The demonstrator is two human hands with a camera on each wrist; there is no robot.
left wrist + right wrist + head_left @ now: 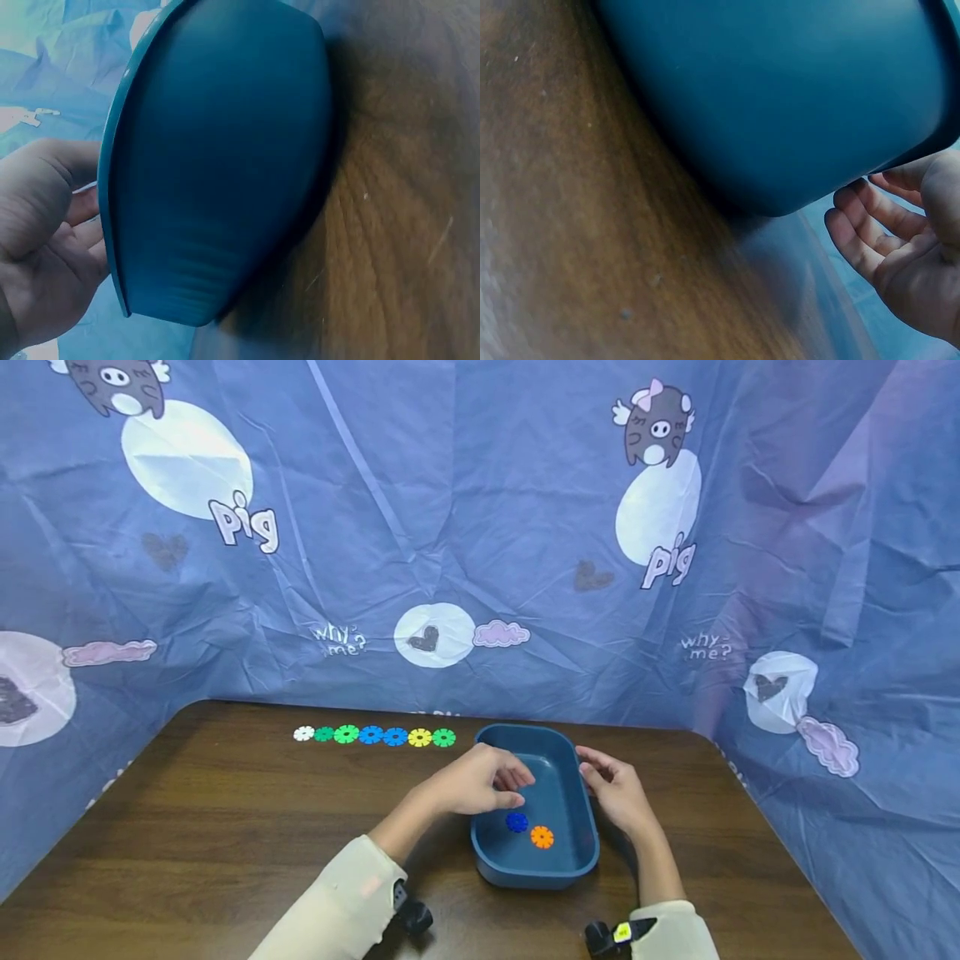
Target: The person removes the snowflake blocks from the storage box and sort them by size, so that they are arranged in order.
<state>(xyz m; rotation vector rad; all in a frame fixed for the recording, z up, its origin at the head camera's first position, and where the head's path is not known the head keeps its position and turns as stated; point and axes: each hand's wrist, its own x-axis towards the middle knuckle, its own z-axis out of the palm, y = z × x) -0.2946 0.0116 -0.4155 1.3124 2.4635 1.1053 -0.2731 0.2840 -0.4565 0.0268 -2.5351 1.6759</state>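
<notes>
A dark blue rectangular plastic bin (536, 878) sits on the table, holding a dark blue snowflake disc (517, 822) and an orange snowflake disc (542, 837). My left hand (483, 781) reaches over its left rim, fingers loosely bent above the bin floor, with no piece showing between them. In the left wrist view, the bin's outer wall (217, 150) hides part of those fingers. Beside the right rim is my right hand (618, 793), its thumb and fingers loosely bent. The right wrist view has its fingertips (844, 199) right at the bin's outer side.
Toward the back left of the brown wooden table (225, 827), several snowflake discs lie in a straight row, from a white disc (303, 733) through green, blue and yellow to a green disc (444, 737) near the bin. A blue printed curtain (450, 543) hangs behind the table.
</notes>
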